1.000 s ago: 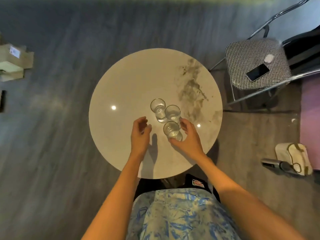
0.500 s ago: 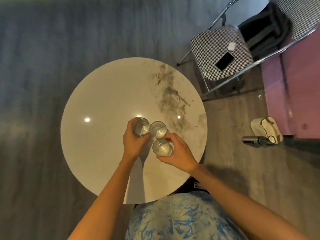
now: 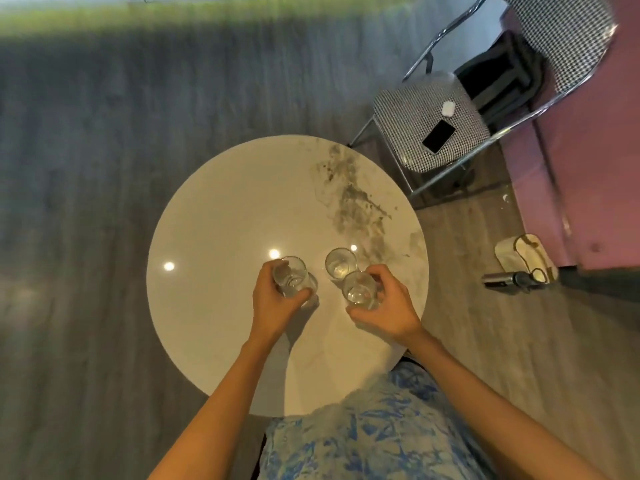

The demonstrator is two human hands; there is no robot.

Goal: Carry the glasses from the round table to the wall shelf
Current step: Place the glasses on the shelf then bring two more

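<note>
1. I see three short, clear glasses with round rims and thin walls, see-through down to the base. All are over the near half of the round table [image 3: 242, 220].
2. Left hand [image 3: 273, 306] is curled round the left glass [image 3: 291, 278], thumb on the near side, fingers wrapped behind it.
3. Right hand [image 3: 391, 310] grips the right glass [image 3: 360, 292] the same way, with the fingers hooked over its far side.
4. The third glass [image 3: 341, 266] stands upright and unheld, just beside the right glass. I can't tell if they touch.
5. I can't tell whether the two held glasses are off the tabletop.
6. The table is a glossy, pale, stone-look disc with a grey veined patch on its far right and bright light spots reflected in it.
7. The floor [image 3: 86, 168] is grey wood-grain planks.
8. The chair [image 3: 401, 109] at far right has a black-and-white checked fabric seat and a thin metal tube frame. A dark flat phone [image 3: 438, 136] and a small white rounded case [image 3: 449, 108] lie on the seat.
</note>
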